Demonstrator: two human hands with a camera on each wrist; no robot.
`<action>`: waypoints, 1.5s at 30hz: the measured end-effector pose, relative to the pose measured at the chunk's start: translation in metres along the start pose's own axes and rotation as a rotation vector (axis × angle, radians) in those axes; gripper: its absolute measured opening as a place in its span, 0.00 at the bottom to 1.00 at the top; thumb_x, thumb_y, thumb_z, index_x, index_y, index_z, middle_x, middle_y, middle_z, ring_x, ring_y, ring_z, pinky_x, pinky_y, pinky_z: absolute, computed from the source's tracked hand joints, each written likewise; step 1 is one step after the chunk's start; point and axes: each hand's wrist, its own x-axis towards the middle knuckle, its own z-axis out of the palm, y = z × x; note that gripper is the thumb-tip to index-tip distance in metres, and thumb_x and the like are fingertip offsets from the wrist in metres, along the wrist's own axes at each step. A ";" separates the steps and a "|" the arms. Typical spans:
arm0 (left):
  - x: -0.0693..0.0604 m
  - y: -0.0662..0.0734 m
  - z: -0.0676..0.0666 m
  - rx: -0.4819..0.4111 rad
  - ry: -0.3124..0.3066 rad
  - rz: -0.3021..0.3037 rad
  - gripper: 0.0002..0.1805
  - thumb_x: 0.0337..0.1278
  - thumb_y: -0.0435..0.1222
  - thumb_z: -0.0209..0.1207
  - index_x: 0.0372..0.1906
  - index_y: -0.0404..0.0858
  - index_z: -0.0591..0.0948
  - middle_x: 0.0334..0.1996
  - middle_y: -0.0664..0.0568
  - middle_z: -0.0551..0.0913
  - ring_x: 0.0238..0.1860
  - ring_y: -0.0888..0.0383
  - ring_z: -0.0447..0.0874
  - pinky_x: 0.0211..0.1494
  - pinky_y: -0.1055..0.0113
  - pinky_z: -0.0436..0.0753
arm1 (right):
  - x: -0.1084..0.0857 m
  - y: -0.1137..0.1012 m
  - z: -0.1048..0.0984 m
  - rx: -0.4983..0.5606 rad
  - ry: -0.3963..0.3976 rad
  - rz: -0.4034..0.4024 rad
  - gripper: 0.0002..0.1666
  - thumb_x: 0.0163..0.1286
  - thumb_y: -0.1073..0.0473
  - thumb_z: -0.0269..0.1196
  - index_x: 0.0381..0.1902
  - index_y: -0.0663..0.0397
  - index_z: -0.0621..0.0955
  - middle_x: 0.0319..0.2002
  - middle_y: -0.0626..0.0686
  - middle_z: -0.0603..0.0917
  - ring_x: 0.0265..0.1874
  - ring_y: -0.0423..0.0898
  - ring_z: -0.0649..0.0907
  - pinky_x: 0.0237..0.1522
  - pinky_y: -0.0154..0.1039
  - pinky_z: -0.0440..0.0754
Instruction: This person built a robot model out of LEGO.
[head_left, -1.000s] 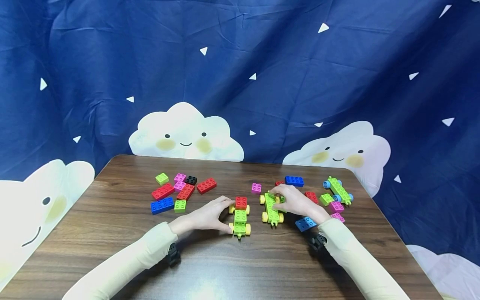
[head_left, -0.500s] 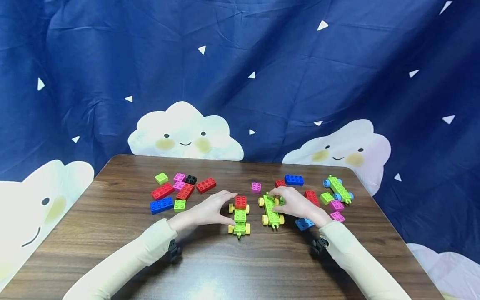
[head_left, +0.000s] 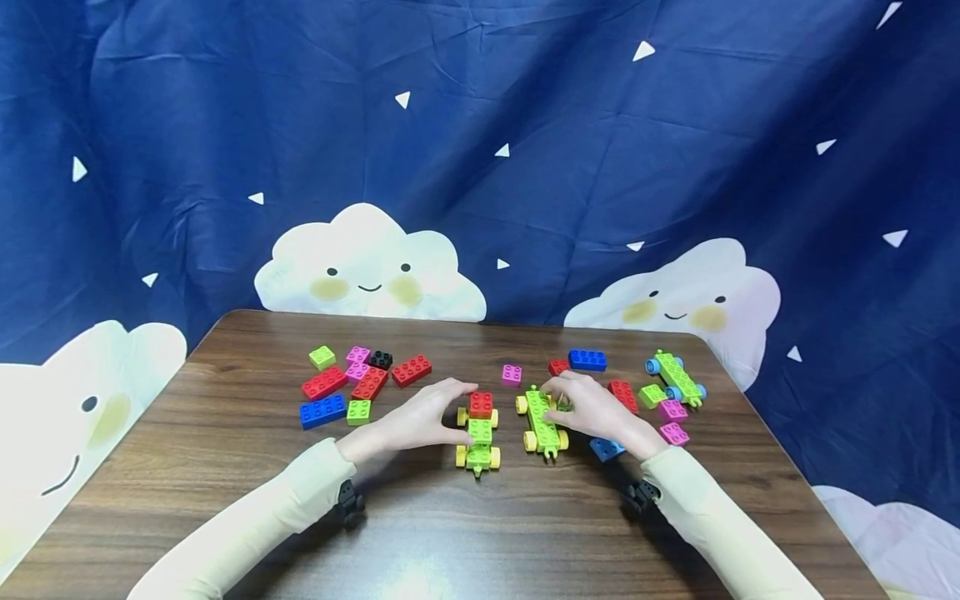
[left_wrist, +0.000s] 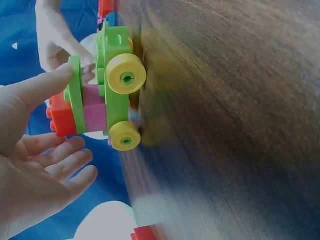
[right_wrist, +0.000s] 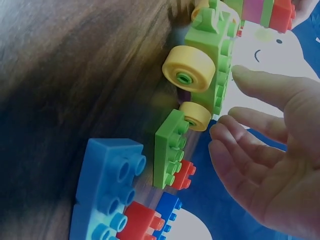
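The stacked car (head_left: 478,433) stands on the counter (head_left: 525,525), with a pink brick (left_wrist: 95,110), a flat green brick (left_wrist: 76,95) and a red brick (head_left: 481,405) on top. The left hand (head_left: 416,421) is spread wide beside it. A second ago its thumb was down by the near wheel; now it is up by the flat brick. I can't tell if it touches.

The plain car (head_left: 542,421), well apart on the right, has slid a tiny bit toward the person. The right hand (head_left: 588,402) is by it, fingers loose and gripping nothing.

I think this means the stack stands up alone, and the plain car has no bricks on it yet.

Farther out, the blue brick (head_left: 606,450) and the blue-wheeled car (head_left: 677,379) haven't moved.
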 end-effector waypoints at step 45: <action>0.033 -0.024 -0.010 0.047 0.048 -0.054 0.39 0.53 0.46 0.70 0.67 0.32 0.71 0.64 0.40 0.77 0.64 0.45 0.77 0.67 0.50 0.76 | -0.003 -0.025 0.008 -0.050 -0.021 -0.107 0.22 0.60 0.47 0.71 0.45 0.56 0.84 0.32 0.50 0.83 0.27 0.38 0.78 0.30 0.29 0.76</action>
